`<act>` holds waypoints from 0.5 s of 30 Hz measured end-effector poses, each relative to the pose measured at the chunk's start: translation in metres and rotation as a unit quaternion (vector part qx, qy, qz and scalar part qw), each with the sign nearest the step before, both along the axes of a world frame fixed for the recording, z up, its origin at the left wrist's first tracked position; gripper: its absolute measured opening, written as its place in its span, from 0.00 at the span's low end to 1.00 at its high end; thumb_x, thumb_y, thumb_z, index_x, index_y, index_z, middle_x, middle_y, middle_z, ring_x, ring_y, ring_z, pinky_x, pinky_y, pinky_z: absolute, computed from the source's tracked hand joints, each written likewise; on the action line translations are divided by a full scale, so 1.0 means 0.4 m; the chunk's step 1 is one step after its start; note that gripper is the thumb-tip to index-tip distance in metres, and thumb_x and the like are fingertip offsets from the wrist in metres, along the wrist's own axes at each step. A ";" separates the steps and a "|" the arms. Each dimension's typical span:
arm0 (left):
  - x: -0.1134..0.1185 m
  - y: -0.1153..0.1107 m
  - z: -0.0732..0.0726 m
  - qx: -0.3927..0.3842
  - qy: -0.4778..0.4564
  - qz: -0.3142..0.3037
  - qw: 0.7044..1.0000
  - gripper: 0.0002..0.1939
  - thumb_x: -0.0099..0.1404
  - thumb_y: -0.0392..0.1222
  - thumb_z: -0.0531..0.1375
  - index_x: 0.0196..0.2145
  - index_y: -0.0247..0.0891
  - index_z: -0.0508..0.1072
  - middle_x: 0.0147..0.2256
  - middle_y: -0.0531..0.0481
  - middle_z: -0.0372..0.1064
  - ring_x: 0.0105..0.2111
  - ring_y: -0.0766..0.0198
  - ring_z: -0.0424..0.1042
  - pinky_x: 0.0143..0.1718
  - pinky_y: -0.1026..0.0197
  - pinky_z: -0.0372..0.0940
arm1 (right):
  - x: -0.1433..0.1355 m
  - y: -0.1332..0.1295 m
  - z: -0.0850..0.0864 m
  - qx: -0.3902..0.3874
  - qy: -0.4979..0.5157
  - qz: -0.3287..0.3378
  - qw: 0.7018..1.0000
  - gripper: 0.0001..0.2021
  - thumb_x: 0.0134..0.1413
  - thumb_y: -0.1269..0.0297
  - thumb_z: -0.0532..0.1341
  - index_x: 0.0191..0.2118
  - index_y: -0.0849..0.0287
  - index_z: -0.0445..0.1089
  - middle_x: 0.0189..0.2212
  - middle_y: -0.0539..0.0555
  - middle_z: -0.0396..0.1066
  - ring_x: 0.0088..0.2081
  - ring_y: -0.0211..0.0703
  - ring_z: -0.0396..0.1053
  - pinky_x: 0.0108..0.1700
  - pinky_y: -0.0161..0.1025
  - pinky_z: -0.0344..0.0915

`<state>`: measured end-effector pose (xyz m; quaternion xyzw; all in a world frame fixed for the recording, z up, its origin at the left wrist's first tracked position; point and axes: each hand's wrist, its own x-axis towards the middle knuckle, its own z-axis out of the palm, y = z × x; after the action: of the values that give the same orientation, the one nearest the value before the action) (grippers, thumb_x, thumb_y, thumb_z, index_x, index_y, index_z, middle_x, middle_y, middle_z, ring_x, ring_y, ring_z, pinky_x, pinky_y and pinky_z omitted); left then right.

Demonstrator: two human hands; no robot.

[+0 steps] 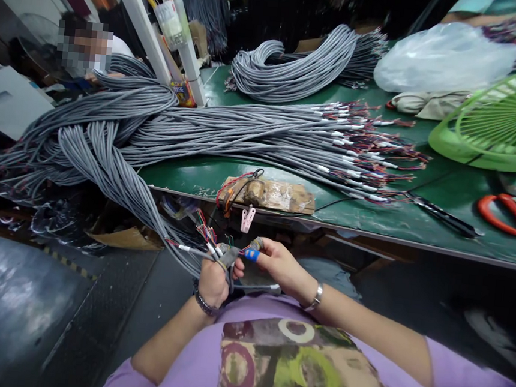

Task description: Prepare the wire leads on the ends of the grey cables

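My left hand (pixel 215 281) is closed round the ends of several grey cables (pixel 186 261), just in front of the bench edge. Thin coloured wires (pixel 206 231) fan out above its fingers, and white bands show near the cable ends. My right hand (pixel 281 266) pinches thin wires coming from the same bundle, with thumb and forefinger pressed together. Blue tape wraps its thumb, and a greyish covering sits on a fingertip. The exact wire between those fingers is too small to make out. Behind my hands, the long cables rise onto the bench.
On the green bench (pixel 187 178) lie a large grey cable bundle (pixel 227 132), a wooden block (pixel 280 196) with a pink clip (pixel 247 219), red-handled scissors (pixel 515 215) and a green fan (pixel 498 130). Behind are coiled cables (pixel 291 70) and a plastic bag (pixel 445 59). Another person sits far left.
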<state>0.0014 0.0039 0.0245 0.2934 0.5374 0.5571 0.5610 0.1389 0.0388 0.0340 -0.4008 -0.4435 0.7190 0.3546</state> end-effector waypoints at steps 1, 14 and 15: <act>0.000 -0.001 0.000 -0.002 -0.001 -0.003 1.000 0.16 0.52 0.50 0.65 0.21 0.35 0.66 0.16 0.54 0.66 0.14 0.71 0.63 0.16 0.69 0.54 | 0.002 0.002 -0.003 -0.005 -0.003 -0.003 1.000 0.19 0.38 0.51 0.68 0.25 0.61 0.63 0.19 0.45 0.62 0.21 0.31 0.55 0.24 0.32 0.51; -0.005 0.007 0.019 0.010 0.039 -0.104 0.994 0.16 0.52 0.49 0.66 0.19 0.35 0.66 0.14 0.55 0.65 0.12 0.73 0.60 0.13 0.69 0.55 | 0.027 0.069 0.006 -0.151 0.138 -0.035 0.978 0.12 0.55 0.56 0.57 0.32 0.61 0.69 0.30 0.54 0.71 0.27 0.35 0.66 0.30 0.33 0.64; -0.005 0.013 0.023 0.010 0.037 -0.112 0.993 0.16 0.52 0.49 0.66 0.19 0.35 0.67 0.14 0.55 0.64 0.12 0.73 0.60 0.13 0.69 0.55 | 0.022 0.081 0.009 -0.159 0.145 -0.030 0.976 0.14 0.57 0.55 0.55 0.32 0.61 0.69 0.30 0.55 0.72 0.27 0.35 0.66 0.29 0.33 0.64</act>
<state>-0.0006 0.0090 0.0339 0.3773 0.5158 0.4849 0.5970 0.1477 0.0710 0.0377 -0.3565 -0.2552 0.8198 0.3684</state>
